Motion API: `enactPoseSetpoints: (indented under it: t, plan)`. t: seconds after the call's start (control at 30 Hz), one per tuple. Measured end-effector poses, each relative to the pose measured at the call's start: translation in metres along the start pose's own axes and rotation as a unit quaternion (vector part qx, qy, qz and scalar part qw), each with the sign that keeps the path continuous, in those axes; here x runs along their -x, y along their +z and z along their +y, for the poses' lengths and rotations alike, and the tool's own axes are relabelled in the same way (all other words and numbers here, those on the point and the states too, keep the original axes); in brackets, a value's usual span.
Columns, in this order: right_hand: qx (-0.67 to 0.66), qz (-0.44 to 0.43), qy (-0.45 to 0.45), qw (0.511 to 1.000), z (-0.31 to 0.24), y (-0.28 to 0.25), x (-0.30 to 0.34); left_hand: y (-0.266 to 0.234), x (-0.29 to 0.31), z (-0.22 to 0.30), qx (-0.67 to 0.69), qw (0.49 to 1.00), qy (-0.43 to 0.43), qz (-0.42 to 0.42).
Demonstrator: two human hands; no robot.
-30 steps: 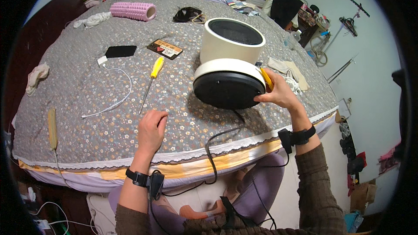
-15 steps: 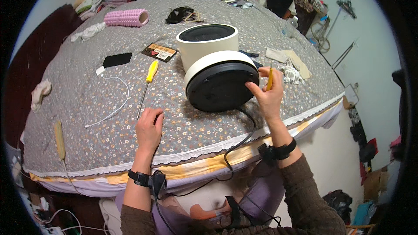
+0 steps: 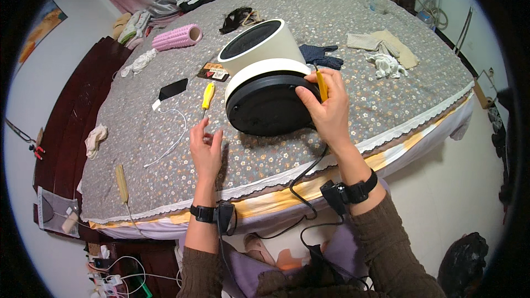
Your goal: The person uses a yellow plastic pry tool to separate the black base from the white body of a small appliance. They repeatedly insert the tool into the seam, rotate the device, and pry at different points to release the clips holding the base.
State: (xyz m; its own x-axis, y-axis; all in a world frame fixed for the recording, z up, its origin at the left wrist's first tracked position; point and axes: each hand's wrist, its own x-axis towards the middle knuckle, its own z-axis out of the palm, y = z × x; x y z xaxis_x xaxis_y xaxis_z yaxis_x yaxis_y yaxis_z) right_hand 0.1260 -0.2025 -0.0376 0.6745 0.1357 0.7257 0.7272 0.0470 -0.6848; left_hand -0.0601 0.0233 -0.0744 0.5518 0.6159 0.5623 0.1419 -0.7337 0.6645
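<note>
A white, rounded appliance [image 3: 265,65] lies tipped on the bed, its black round base [image 3: 270,105] turned toward me. My right hand [image 3: 327,99] grips the right rim of that base, thumb on the black underside. A slim yellow tool with a dark pointed tip [image 3: 322,85] is also held between its fingers; its exact kind is unclear. My left hand [image 3: 206,146] is open and holds nothing, left of the base, with fingers curved just below a yellow-handled screwdriver [image 3: 208,96]. The screwdriver's shaft is partly hidden behind the fingers.
A black cord [image 3: 301,179] runs from the base over the bed's edge. Left lie a black phone-like slab [image 3: 173,90] and a white cable [image 3: 179,132]. Behind are a pink foam roller [image 3: 176,37] and a dark glove [image 3: 320,56]; pale gloves [image 3: 386,65] lie to the right.
My left hand has opened and moved toward the screwdriver. My right hand keeps its hold on the base, and the appliance has tilted slightly. The whole view has shifted and turned.
</note>
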Motion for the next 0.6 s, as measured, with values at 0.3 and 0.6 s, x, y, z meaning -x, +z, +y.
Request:
enactPoseSetpoints:
  t: [0.3,0.6]
  plan:
    - [-0.088,-0.03,0.064,0.994,0.016,-0.011,-0.005,0.027,-0.022,0.067,0.148,0.985,0.077,0.051]
    - [-0.097,0.02,0.088,0.991,0.019,-0.002,-0.001,0.034,-0.013,0.082,0.016,0.982,0.174,0.064]
